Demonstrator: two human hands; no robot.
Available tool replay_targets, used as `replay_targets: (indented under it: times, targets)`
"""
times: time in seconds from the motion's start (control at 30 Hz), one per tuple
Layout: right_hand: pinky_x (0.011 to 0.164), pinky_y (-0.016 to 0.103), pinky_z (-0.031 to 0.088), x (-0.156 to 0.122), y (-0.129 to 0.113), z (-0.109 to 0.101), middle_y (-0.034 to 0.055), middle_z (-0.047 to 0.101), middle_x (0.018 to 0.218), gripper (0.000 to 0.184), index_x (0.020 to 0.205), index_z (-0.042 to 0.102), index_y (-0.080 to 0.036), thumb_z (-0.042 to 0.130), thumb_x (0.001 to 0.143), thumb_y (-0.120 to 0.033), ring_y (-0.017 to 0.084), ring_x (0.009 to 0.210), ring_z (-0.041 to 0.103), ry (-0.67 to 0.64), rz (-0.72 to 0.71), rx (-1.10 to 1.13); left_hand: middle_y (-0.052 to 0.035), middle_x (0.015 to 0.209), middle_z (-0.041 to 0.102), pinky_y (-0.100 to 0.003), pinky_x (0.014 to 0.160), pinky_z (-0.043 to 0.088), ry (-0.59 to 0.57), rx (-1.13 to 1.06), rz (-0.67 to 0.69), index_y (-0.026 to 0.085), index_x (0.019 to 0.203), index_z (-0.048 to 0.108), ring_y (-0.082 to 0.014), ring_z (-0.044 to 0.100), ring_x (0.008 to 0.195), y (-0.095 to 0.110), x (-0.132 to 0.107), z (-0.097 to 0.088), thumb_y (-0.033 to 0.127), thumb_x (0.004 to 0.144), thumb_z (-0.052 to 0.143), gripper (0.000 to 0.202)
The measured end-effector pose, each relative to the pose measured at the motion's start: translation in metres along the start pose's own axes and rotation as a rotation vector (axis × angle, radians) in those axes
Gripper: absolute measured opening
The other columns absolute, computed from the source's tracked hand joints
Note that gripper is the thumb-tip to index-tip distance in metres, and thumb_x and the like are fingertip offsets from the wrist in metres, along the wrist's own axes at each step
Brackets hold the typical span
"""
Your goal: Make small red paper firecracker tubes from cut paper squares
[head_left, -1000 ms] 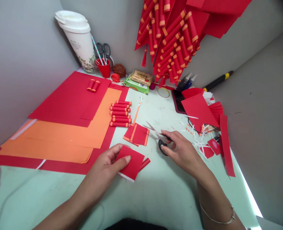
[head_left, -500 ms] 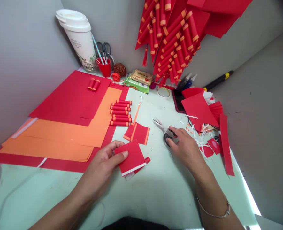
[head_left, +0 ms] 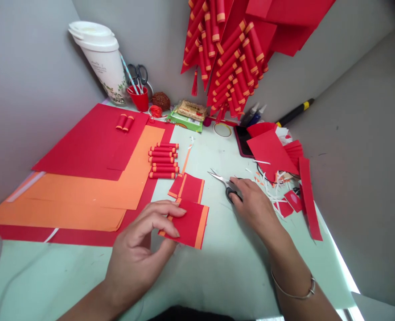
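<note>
My left hand [head_left: 144,249] pinches a square of red paper [head_left: 191,223] between thumb and fingers. Orange strips run along its two opposite edges. Just beyond it, more red paper pieces with orange strips [head_left: 192,188] lie overlapping on the table. Over at the right, my right hand [head_left: 251,200] has its thumb and fingers at the black handles of a pair of scissors [head_left: 224,183]. The blades point away to the left and are slightly apart. Behind the paper pieces, several red paper rolls with orange ends [head_left: 162,160] lie in a row.
Large red sheets [head_left: 90,142] and orange sheets [head_left: 67,189] cover the left side. Paper scraps [head_left: 276,196] and a phone [head_left: 242,141] are at the right. A white cup [head_left: 99,60], a red pot [head_left: 140,99] and a tape roll [head_left: 222,129] stand behind. Red roll decorations [head_left: 231,62] hang above.
The red paper in my left hand has been turned over, from a plain face with a white edge to the orange-striped face. My right hand stays at the scissors.
</note>
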State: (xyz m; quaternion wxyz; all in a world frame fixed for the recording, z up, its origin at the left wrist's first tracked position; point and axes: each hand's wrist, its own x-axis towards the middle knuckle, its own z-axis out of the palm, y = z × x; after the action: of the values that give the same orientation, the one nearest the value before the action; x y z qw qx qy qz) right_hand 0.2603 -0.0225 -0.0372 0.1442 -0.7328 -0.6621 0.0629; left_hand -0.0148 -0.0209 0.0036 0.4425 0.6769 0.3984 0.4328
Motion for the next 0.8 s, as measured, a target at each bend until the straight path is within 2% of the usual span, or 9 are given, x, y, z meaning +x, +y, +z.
replay_targets:
  times: [0.07, 0.23, 0.33, 0.4, 0.47, 0.53, 0.67, 0.8]
  targets:
    - [0.090, 0.048, 0.052, 0.000, 0.001, 0.001, 0.0134, 0.066, 0.121, 0.038, 0.128, 0.062, -0.019, 0.054, 0.091, -0.022, 0.033, 0.113, 0.060, 0.006, -0.003, 0.005, 0.0014, 0.103, 0.070, -0.032, 0.098, 0.049, 0.004, 0.019, 0.005, 0.028, 0.072, 0.062, -0.0197, 0.063, 0.108, 0.000, -0.001, 0.000, 0.003, 0.078, 0.062, 0.026]
    - [0.088, 0.049, 0.052, 0.000, -0.001, -0.002, 0.0147, 0.067, 0.115, 0.032, 0.120, 0.066, -0.019, 0.055, 0.091, -0.023, 0.034, 0.109, 0.061, 0.028, -0.025, 0.050, -0.0018, 0.108, 0.071, -0.039, 0.099, 0.048, 0.026, -0.003, -0.113, 0.030, 0.066, 0.066, -0.0262, 0.062, 0.112, 0.004, -0.001, 0.000, 0.012, 0.081, 0.064, 0.023]
    - [0.092, 0.046, 0.051, -0.001, -0.010, -0.010, 0.0133, 0.068, 0.115, 0.028, 0.118, 0.066, -0.019, 0.055, 0.093, -0.025, 0.030, 0.109, 0.062, 0.074, -0.049, 0.119, -0.0018, 0.112, 0.070, -0.041, 0.100, 0.047, 0.022, 0.001, -0.091, 0.031, 0.065, 0.068, -0.0276, 0.061, 0.115, 0.004, -0.001, 0.001, 0.013, 0.081, 0.066, 0.024]
    - [0.089, 0.039, 0.052, -0.004, -0.021, -0.017, 0.0103, 0.069, 0.112, 0.025, 0.116, 0.067, -0.021, 0.056, 0.094, -0.027, 0.025, 0.102, 0.065, 0.087, -0.085, 0.301, -0.0018, 0.113, 0.070, -0.041, 0.100, 0.046, 0.004, 0.027, -0.060, 0.032, 0.065, 0.070, -0.0274, 0.061, 0.115, 0.004, -0.001, 0.001, 0.012, 0.081, 0.067, 0.025]
    - [0.081, 0.034, 0.054, -0.009, -0.032, -0.021, 0.0071, 0.071, 0.105, 0.025, 0.117, 0.067, -0.023, 0.056, 0.095, -0.026, 0.021, 0.092, 0.067, 0.001, -0.135, 0.559, -0.0020, 0.113, 0.070, -0.040, 0.100, 0.046, -0.013, 0.051, -0.046, 0.033, 0.065, 0.072, -0.0271, 0.061, 0.114, 0.003, -0.001, 0.002, 0.012, 0.081, 0.067, 0.026]
    - [0.079, 0.032, 0.054, -0.014, -0.042, -0.021, 0.0044, 0.071, 0.100, 0.031, 0.123, 0.064, -0.025, 0.056, 0.093, -0.020, 0.018, 0.087, 0.067, -0.097, -0.243, 0.725, -0.0025, 0.114, 0.069, -0.040, 0.100, 0.046, -0.031, 0.043, -0.064, 0.033, 0.065, 0.072, -0.0272, 0.061, 0.115, 0.003, -0.002, 0.003, 0.014, 0.082, 0.068, 0.025]
    - [0.082, 0.033, 0.054, -0.020, -0.051, -0.014, 0.0035, 0.071, 0.105, 0.044, 0.124, 0.064, -0.030, 0.050, 0.089, -0.008, 0.017, 0.092, 0.067, -0.112, -0.368, 0.826, -0.0039, 0.115, 0.069, -0.039, 0.100, 0.047, -0.049, -0.052, -0.190, 0.030, 0.064, 0.071, -0.0276, 0.061, 0.116, 0.002, -0.001, 0.003, 0.021, 0.082, 0.070, 0.021]
    - [0.083, 0.034, 0.054, -0.019, -0.052, -0.014, 0.0032, 0.071, 0.102, 0.041, 0.112, 0.070, -0.029, 0.051, 0.084, -0.006, 0.017, 0.093, 0.067, -0.172, -0.342, 0.936, -0.0052, 0.114, 0.070, -0.036, 0.087, 0.054, -0.047, -0.248, -0.397, 0.026, 0.065, 0.068, -0.0289, 0.063, 0.111, -0.002, 0.005, 0.002, 0.029, 0.077, 0.077, 0.016]
